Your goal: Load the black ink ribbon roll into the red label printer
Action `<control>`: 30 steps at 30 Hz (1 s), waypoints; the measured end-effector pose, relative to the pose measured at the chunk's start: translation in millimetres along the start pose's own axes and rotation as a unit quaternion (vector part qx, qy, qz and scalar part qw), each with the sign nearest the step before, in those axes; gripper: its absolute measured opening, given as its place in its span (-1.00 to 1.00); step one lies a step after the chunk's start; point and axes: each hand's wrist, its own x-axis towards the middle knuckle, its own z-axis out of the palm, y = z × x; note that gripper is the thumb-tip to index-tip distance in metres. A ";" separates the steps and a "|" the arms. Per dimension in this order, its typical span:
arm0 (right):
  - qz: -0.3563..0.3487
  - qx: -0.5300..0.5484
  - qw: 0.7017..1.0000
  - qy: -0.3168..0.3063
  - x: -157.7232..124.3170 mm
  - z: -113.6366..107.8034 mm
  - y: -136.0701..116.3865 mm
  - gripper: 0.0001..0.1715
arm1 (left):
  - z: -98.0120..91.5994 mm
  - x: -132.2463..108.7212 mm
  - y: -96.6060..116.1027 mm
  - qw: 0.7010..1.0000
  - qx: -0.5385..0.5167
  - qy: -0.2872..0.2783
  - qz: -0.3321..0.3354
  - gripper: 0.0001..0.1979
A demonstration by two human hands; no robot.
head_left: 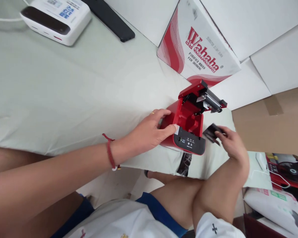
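Observation:
A red label printer [169,120] with a black control panel [190,141] stands on the pale cloth, its lid [203,94] raised and the red roll bay exposed with no roll in it. My left hand [155,130] grips the printer's left side, thumb on the top edge by the panel and fingers along the wall. Just right of the printer, my right hand [229,140] pinches a small dark plastic piece [213,133], apart from the printer. Its exact kind I cannot make out. A crinkled black packet [185,164] lies below the printer at the cloth's edge.
Behind the printer stands a Wahaha water carton [201,46], with white boxes and a brown carton [275,119] to its right. A white box-shaped device [57,19] with a cable and a black bar-shaped object [111,21] lie top left. Bags and red equipment sit lower right.

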 end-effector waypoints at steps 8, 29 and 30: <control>0.012 -0.044 0.998 -0.042 -6.7 5.9 2.5 -0.29 | 3.6 4.5 -4.5 1.000 0.016 0.015 0.019 -0.44; -0.190 0.237 0.950 -0.072 -37.5 -17.8 -19.9 -0.37 | -2.7 3.7 1.7 0.999 0.038 0.000 0.017 -0.50; -0.183 0.237 0.952 -0.072 -35.6 -9.9 -27.2 -0.38 | -2.1 4.1 2.0 0.999 0.042 0.003 0.019 -0.51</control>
